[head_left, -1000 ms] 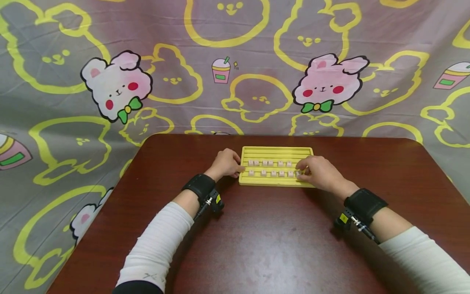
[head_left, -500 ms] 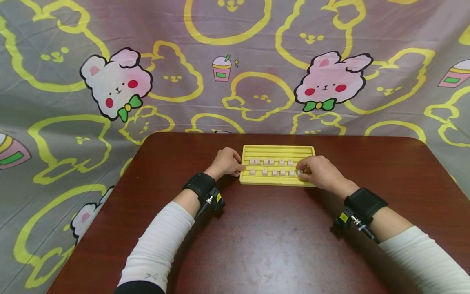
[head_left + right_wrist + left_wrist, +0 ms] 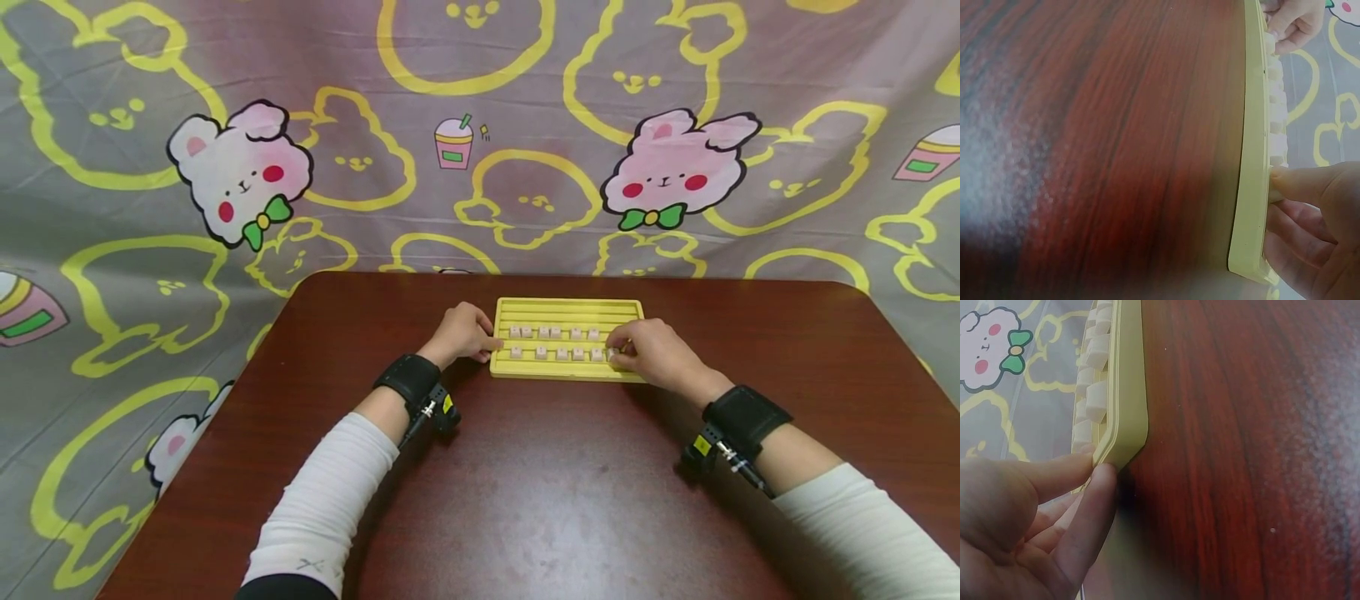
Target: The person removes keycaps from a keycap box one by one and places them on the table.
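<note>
A yellow ridged tray (image 3: pixel 567 307) lies on the table, with small white keycaps (image 3: pixel 542 353) standing in two rows across it. My left hand (image 3: pixel 459 333) grips the tray's left edge; in the left wrist view its thumb and fingers (image 3: pixel 1088 515) pinch the rim near a corner. At the right end of the front row, my right hand (image 3: pixel 660 354) pinches a keycap (image 3: pixel 612 354) between thumb and fingers. The right wrist view shows this keycap (image 3: pixel 1277 192) mostly covered by the hand. The tray's right end is partly hidden behind that hand.
The dark red-brown wooden table (image 3: pixel 525 483) extends around the tray on all sides. A patterned cloth (image 3: pixel 525 125) with cartoon bears and rabbits hangs behind the table's far edge. Each wrist wears a black strap (image 3: pixel 408 382) with a small camera.
</note>
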Available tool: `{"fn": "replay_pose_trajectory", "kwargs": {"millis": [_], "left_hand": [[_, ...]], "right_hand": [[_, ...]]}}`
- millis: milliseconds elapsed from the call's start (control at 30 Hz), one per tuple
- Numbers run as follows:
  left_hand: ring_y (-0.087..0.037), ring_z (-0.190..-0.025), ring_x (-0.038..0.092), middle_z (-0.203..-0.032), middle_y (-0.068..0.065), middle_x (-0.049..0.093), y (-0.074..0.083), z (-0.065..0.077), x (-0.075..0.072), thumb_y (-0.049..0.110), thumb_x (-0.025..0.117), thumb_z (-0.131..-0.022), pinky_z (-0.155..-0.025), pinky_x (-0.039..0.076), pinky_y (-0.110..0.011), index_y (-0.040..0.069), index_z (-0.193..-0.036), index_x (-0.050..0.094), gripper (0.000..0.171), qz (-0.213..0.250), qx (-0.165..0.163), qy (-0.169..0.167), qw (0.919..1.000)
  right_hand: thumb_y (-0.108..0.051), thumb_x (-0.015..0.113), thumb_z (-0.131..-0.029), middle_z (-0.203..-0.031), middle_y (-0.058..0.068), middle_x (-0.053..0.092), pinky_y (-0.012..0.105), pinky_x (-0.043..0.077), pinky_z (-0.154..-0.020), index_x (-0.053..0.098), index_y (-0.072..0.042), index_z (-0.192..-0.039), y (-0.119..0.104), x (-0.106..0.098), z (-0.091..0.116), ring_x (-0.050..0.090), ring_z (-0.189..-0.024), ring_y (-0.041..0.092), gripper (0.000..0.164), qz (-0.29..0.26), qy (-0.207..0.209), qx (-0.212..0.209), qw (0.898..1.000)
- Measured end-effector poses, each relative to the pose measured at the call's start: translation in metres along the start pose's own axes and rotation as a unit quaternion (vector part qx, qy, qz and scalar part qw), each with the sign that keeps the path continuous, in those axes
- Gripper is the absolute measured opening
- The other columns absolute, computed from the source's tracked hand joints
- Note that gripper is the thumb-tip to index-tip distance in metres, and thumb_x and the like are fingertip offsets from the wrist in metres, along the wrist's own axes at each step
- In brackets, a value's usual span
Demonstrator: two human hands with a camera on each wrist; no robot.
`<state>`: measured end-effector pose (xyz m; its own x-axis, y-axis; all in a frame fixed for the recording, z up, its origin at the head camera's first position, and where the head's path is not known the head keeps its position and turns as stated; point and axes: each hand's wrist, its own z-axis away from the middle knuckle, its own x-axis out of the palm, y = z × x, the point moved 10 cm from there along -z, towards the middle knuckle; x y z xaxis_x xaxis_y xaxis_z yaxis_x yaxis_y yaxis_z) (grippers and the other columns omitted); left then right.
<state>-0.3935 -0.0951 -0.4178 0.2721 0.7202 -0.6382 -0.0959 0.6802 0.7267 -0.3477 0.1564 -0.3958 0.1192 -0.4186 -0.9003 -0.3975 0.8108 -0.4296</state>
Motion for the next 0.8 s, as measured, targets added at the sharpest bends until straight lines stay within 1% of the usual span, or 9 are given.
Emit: {"fn": "replay_pose_trajectory", "kwargs": {"millis": [367, 533, 800], "left_hand": [[-0.011, -0.055, 0.065, -0.081, -0.013, 0.068, -0.003, -0.001, 0.000, 0.008, 0.079, -0.083, -0.057, 0.062, -0.026, -0.004, -0.103, 0.067, 0.026, 0.023, -0.011, -0.003, 0.9997], [-0.010, -0.054, 0.065, -0.078, -0.012, 0.067, -0.003, 0.000, 0.000, 0.008, 0.079, -0.084, -0.058, 0.063, -0.028, -0.004, -0.101, 0.067, 0.025, 0.019, -0.010, -0.003, 0.9998], [-0.011, -0.054, 0.065, -0.072, -0.008, 0.067, -0.003, 0.000, 0.001, 0.010, 0.079, -0.084, -0.059, 0.063, -0.028, -0.004, -0.096, 0.066, 0.022, 0.019, -0.004, -0.008, 0.9998]], "right_hand": [[-0.014, 0.073, -0.089, -0.095, 0.005, 0.073, 0.031, 0.056, -0.070, 0.075, -0.008, -0.103, 0.000, -0.005, 0.002, 0.066, -0.083, 0.016, 0.015, -0.003, 0.001, 0.011, 1.000], [-0.014, 0.075, -0.088, -0.095, 0.005, 0.072, 0.030, 0.056, -0.069, 0.075, -0.008, -0.103, -0.003, -0.010, 0.002, 0.064, -0.082, 0.017, 0.016, 0.000, 0.003, 0.009, 1.000], [-0.013, 0.076, -0.087, -0.095, 0.005, 0.073, 0.034, 0.058, -0.071, 0.075, -0.007, -0.104, -0.013, -0.017, 0.003, 0.066, -0.082, 0.017, 0.018, 0.010, 0.008, -0.001, 1.000]]}}
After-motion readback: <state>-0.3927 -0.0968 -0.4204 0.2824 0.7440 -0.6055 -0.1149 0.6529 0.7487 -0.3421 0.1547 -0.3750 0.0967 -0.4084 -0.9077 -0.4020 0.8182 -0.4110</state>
